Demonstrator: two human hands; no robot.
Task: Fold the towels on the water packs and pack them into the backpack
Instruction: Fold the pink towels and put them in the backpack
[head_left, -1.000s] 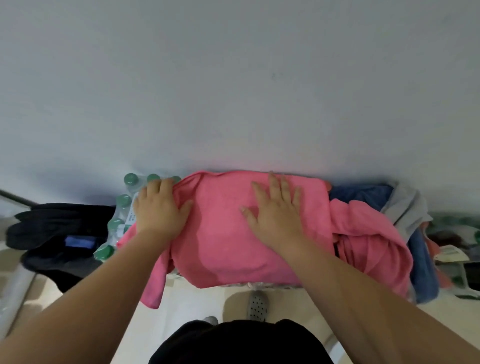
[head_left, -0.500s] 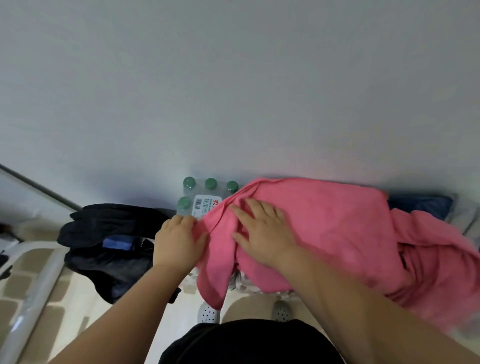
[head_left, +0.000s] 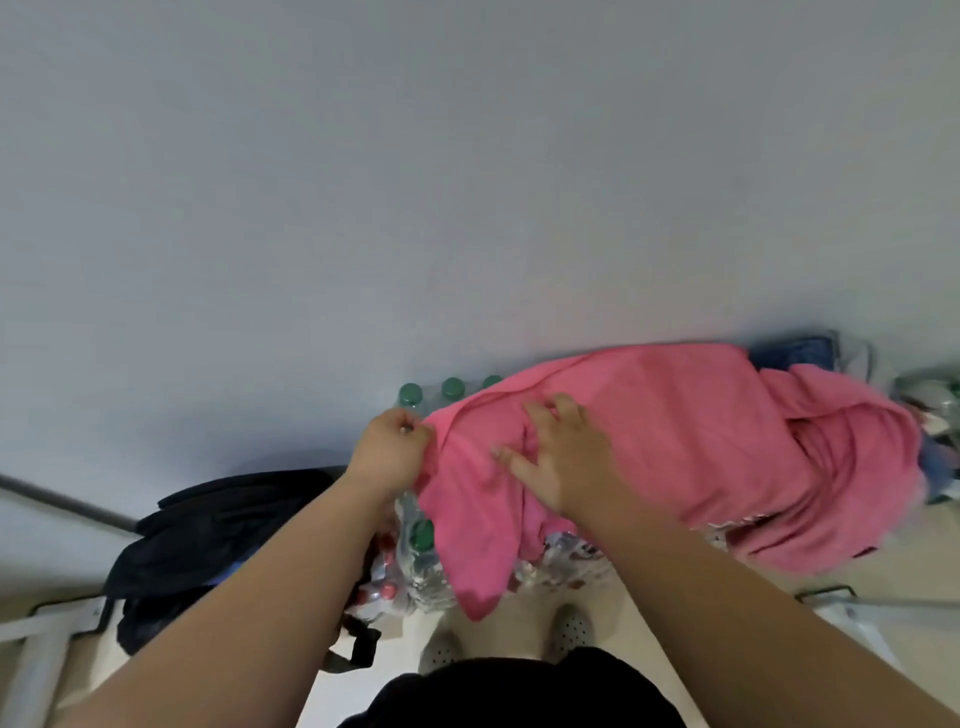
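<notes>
I am leaning over a wide pink terry towel (head_left: 675, 441) that is lying spread across the top of the shrink-wrapped packs of clear water bottles with green caps (head_left: 422, 558). My left hand (head_left: 389, 452) is pinching the towel's left edge, with the fingers curled tightly around the cloth, right beside three green caps that are showing at the back. My right hand (head_left: 561, 462) is lying on the towel just beside the left one, with the fingers spread and pressing down on the fabric, holding nothing; the cloth is wrinkling under the fingertips. One corner of the towel is hanging down over the front of the packs, toward my grey perforated shoes (head_left: 571, 626). The towel's right end is lying in bunched folds, and a piece of dark blue cloth (head_left: 795, 353) is peeking out behind it against the pale wall (head_left: 467, 182). The soft black fabric backpack (head_left: 218, 540) is sitting on the floor to the left, close beside the water packs, under my left forearm.
</notes>
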